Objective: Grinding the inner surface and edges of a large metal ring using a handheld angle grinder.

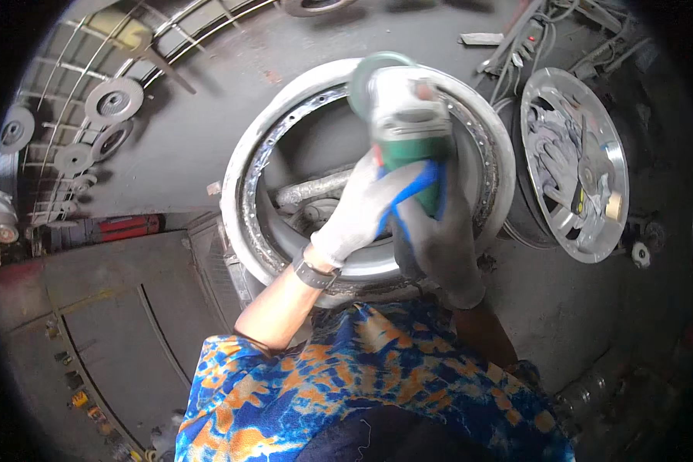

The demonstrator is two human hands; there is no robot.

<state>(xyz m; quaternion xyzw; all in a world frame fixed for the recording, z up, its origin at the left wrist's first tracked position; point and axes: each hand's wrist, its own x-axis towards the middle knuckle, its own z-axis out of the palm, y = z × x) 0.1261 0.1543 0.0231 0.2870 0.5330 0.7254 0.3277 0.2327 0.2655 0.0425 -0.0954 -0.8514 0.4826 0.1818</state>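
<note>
Both of my hands wear grey gloves with blue palms and are closed round the green body of an angle grinder (414,127), slightly blurred. My left hand (354,208) wraps it from the left, and a dark watch sits on that wrist. My right hand (448,242) grips it from the right and nearer to me, partly in shadow. The grinder's metal head and round greenish disc (359,88) are over the far edge of a large metal wheel rim (239,181). Whether the disc touches the rim I cannot tell. Inside the rim, a rough metal bar (312,189) shows.
On the right, a silver dish (614,154) holds gloves, a tape roll and tools. Several abrasive discs (114,100) hang on a wire rack (69,61) at the far left. Cables (547,38) run at the far right. A red object (131,226) lies at left.
</note>
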